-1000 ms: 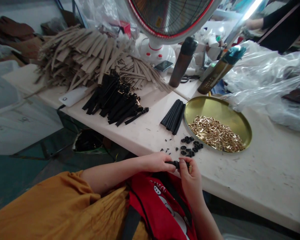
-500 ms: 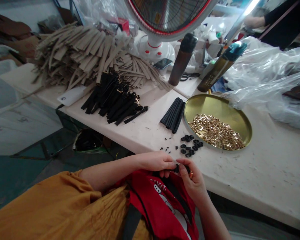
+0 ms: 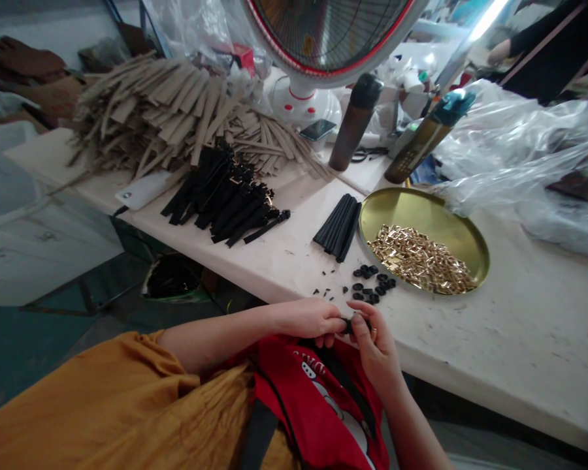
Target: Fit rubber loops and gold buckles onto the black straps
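My left hand [image 3: 318, 320] and my right hand [image 3: 375, 343] meet at the table's front edge, above the red apron. Between them is a short black strap [image 3: 349, 326], with each hand closed on one end; the fingers hide much of it. Just beyond my fingers lie small black rings [image 3: 373, 284] and some black scraps. A bundle of black strips [image 3: 338, 227] rests behind these. To its right, a round gold tray [image 3: 463, 212] holds a heap of small gold buckles [image 3: 416, 258]. Finished-looking black straps with gold buckles [image 3: 225, 199] are piled to the left.
A large heap of beige strips [image 3: 147, 111] covers the back left. Behind stand a fan [image 3: 304, 98], a phone [image 3: 318, 130] and two bottles [image 3: 355, 124]. Clear plastic bags [image 3: 529, 156] fill the back right. A person's dark sleeve [image 3: 543, 46] shows at the top right.
The view has shifted slightly. My right fingers have moved a little on the black strap, and the index finger is straighter. The other person's arm has drawn back to the right.
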A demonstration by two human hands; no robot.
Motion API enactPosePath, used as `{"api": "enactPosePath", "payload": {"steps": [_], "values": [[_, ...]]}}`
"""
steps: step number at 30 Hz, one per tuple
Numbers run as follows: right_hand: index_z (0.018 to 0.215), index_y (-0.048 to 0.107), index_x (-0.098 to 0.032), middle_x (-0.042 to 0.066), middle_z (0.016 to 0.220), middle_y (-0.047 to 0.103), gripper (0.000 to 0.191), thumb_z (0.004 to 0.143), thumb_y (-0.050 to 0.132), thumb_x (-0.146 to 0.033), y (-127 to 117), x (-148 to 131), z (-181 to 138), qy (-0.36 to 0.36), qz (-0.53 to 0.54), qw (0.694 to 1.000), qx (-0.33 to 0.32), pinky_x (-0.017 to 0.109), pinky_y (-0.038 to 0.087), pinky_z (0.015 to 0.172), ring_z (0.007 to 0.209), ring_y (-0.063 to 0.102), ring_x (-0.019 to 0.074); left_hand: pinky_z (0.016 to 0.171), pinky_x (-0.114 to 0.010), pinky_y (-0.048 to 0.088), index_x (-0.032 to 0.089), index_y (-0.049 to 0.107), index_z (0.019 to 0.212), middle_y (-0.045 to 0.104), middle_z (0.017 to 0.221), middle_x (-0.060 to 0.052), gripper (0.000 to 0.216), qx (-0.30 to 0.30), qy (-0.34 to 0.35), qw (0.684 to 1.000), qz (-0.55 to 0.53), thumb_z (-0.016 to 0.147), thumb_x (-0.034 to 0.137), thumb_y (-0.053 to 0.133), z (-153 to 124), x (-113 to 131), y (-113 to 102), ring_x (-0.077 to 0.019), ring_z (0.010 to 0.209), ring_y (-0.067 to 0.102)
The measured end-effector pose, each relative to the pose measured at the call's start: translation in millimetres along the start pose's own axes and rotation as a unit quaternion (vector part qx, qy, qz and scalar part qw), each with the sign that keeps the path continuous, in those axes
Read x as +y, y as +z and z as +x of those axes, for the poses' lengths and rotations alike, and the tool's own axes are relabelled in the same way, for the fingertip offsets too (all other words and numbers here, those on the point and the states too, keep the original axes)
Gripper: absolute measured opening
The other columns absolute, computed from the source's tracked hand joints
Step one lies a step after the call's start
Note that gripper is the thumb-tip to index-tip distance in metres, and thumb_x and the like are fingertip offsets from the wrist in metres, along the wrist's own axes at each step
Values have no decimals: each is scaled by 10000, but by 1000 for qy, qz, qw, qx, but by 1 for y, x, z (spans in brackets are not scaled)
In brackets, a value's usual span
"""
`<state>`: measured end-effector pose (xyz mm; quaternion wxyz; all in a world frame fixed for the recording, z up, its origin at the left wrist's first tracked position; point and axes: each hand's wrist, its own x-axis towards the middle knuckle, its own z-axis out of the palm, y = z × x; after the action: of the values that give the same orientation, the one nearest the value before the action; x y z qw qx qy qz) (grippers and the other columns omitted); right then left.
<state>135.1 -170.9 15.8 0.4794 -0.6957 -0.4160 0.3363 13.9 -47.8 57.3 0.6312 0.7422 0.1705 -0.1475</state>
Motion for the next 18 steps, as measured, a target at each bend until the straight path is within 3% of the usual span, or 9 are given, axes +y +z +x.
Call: {"api": "enactPosePath", "payload": {"steps": [6, 14, 18], "values": [[954, 506, -192, -23, 612, 478, 251, 843, 443, -407, -4, 5, 3, 26, -7, 999, -22, 237, 383, 478, 521, 455, 120, 512, -184, 331, 150, 490, 628, 521, 578, 22, 286, 60, 5, 994, 90, 837, 315, 386, -6, 1, -10, -77, 528, 462], [806, 478, -210, -23, 624, 476, 167, 847, 431, -365, -5, 5, 4, -30, -113, 992, -51, 257, 355, 523, 553, 445, 133, 501, -179, 369, 146, 475, 627, 548, 589, 5, 265, 6, -4, 996, 86, 840, 202, 328, 0, -1, -1, -75, 490, 508], [789, 469, -208, -35, 596, 446, 197, 853, 412, -385, -3, 8, 6, -1, -56, 997, -46, 245, 343, 490, 519, 420, 122, 504, -171, 376, 146, 487, 671, 555, 615, 12, 242, 10, 18, 998, 52, 848, 234, 346, 2, -4, -4, -67, 501, 504]]}}
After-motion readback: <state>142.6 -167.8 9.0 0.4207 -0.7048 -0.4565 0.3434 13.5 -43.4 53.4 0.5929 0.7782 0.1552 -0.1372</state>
